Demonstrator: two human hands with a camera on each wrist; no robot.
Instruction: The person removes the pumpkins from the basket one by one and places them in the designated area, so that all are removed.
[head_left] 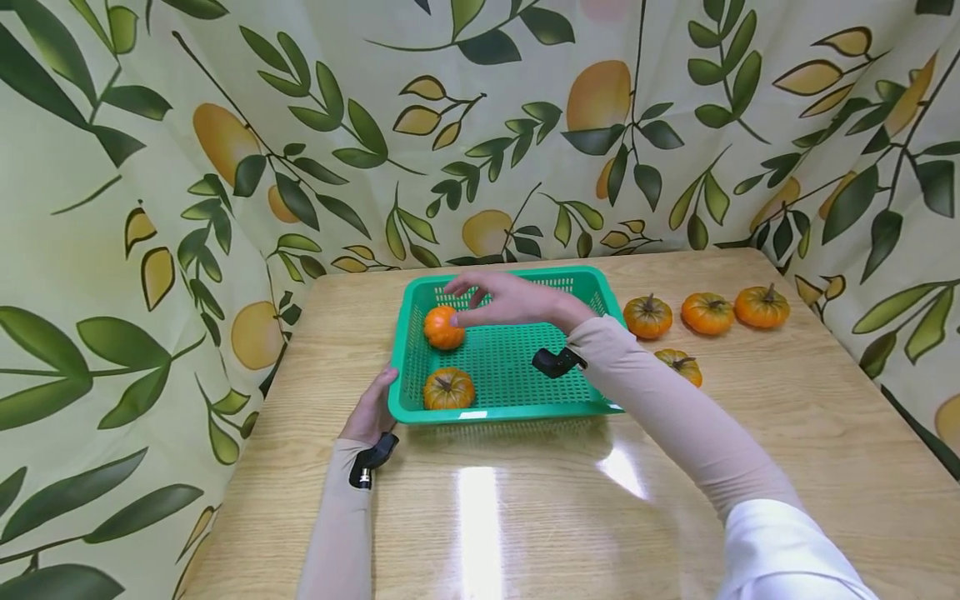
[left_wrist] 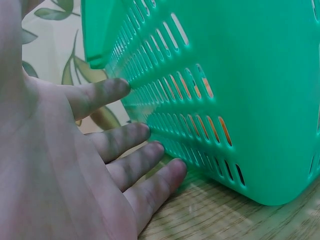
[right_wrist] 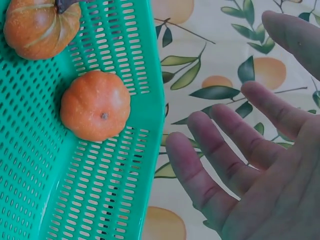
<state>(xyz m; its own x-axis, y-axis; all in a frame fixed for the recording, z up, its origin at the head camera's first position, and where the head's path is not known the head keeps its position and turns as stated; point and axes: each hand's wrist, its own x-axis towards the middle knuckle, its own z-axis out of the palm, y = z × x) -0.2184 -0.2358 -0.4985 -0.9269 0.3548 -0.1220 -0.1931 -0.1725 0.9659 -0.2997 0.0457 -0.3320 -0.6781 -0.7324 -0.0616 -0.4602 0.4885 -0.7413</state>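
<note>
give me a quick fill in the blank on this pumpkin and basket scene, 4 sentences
1. The green basket holds ____ small pumpkins.
2. The number of pumpkins lying on the wooden table outside the basket is ____.
3. The left hand rests against the basket's ____ wall.
4. The right hand hovers with straight fingers above the pumpkin that lies tipped over, holding ____.

Missing words: two; four; outer; nothing
</note>
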